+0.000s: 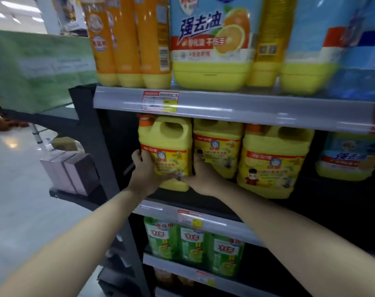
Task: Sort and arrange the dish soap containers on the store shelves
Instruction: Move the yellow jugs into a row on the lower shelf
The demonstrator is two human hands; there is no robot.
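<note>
Left hand (145, 172) and right hand (203, 179) fingers clamp one yellow jug (167, 155); two jugs (217, 151) beside

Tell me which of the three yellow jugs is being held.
The leftmost yellow jug: only it has the left hand and right hand gripping its sides.
</note>
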